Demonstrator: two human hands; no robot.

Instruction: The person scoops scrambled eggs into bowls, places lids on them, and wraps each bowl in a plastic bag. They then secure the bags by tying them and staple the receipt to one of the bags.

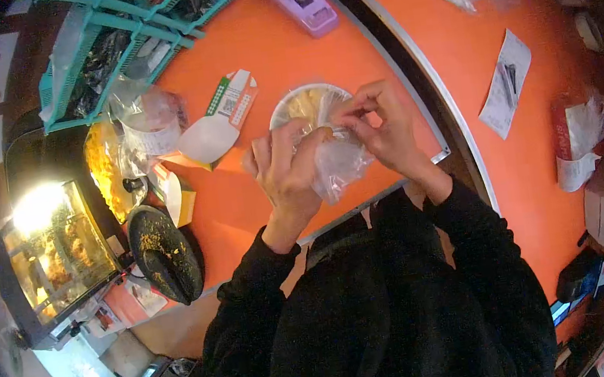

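Observation:
A clear plastic bag [342, 167] lies bunched over the near side of a round white bowl [298, 92] with pale yellow food in it. From the left, my left hand [285, 164] grips the bag, its fingers bent over the bowl's edge. On the other side, my right hand [387, 129] pinches the gathered plastic between thumb and fingertips. Left of the bowl, an opened white and green carton [214, 133] rests on the orange table [244, 210].
A purple tape dispenser [300, 0] stands at the back. Teal baskets [111, 50] fill the far left. Nearer are a lit glass food warmer [58, 256] and a black scoop [165, 254] with crumbs. A paper slip with a pen [510, 81] lies on the right counter.

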